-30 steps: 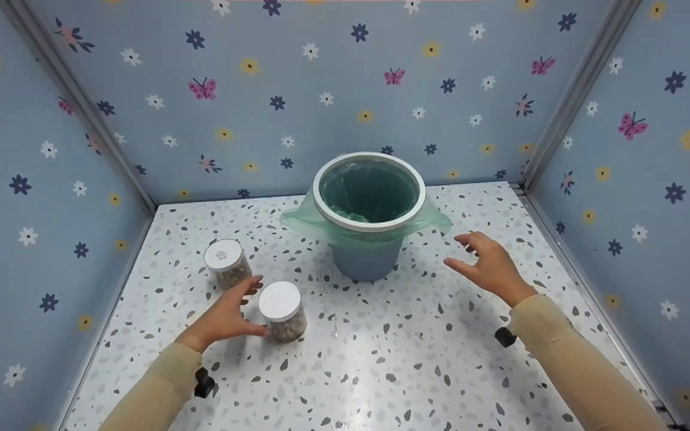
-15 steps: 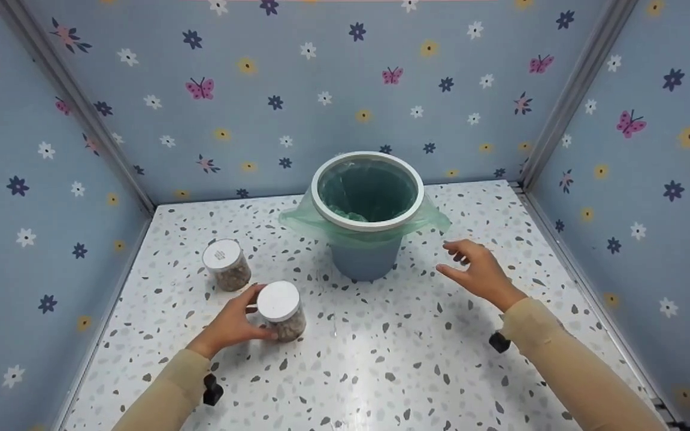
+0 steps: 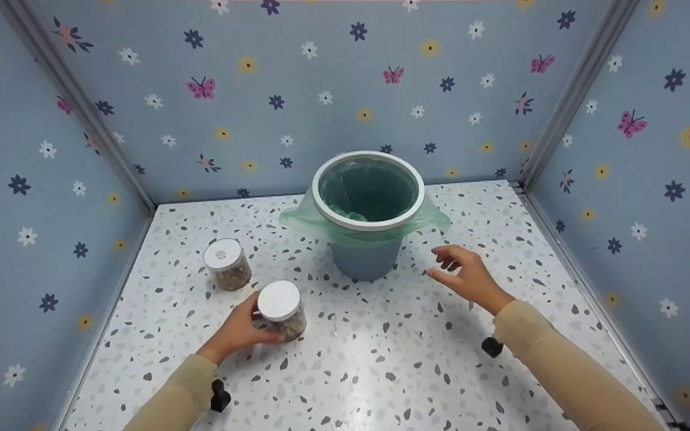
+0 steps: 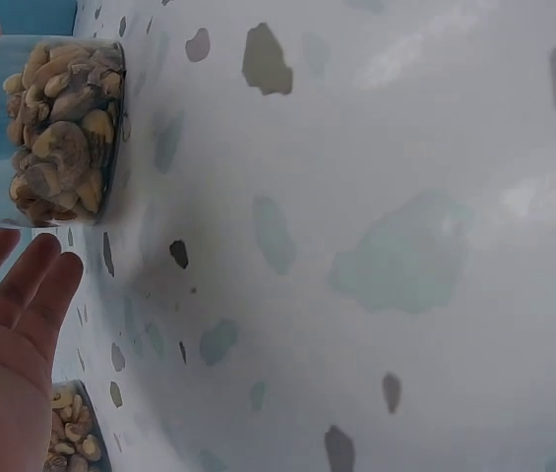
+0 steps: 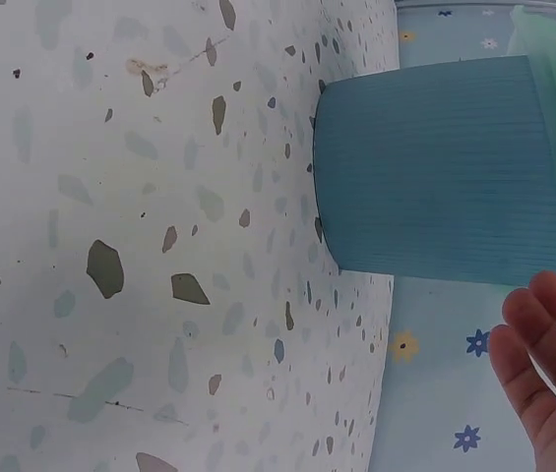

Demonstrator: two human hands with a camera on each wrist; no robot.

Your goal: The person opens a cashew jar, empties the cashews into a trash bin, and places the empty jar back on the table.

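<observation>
Clr jar (image 3: 287, 322), wht lid (image 3: 279, 300), nuts (image 4: 64, 143)

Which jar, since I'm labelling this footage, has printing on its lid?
The farther, left jar: grey print marks its lid, whereas the lid of the nearer jar looks plain.

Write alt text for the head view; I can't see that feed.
A person's left grip spans a white-lidded jar, contact unclear; a second jar stands behind it to the left. Right of both, a blue bin lined with a green bag stands on a speckled white tabletop; the empty right grip hovers right of the bin.
</observation>
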